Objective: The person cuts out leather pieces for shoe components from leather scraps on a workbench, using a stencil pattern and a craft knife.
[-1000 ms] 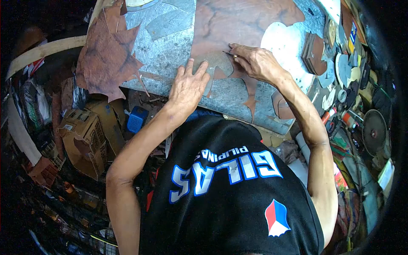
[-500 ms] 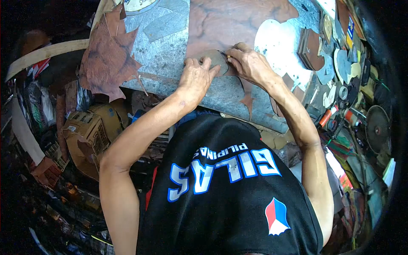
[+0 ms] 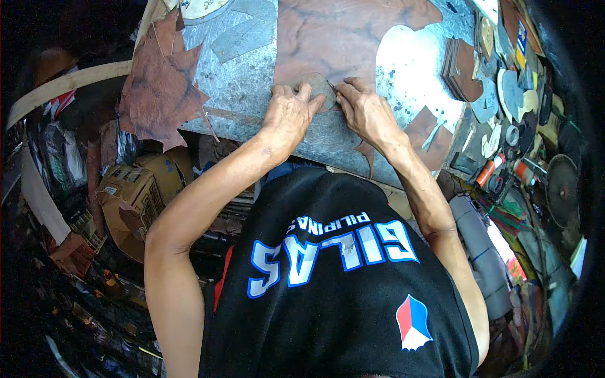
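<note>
Dark-streaked reddish-brown sheet (image 3: 328,44), grey-brown piece (image 3: 316,79), black shirt (image 3: 334,315) with blue-edged white lettering (image 3: 368,246)

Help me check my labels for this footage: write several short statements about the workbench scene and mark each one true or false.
1. The left hand rests on a grey-brown piece. True.
2. The right hand is empty. False: it holds a thin tool.
3. In the picture, the stack of brown pieces lies to the right of both hands. True.
4. The cardboard box stands on the metal-topped table. False: it is off the table, at the left of the picture.
5. A ragged brown scrap sticks out past the table's edge. True.
6. The person's top is plain white. False: it is black with lettering.
</note>
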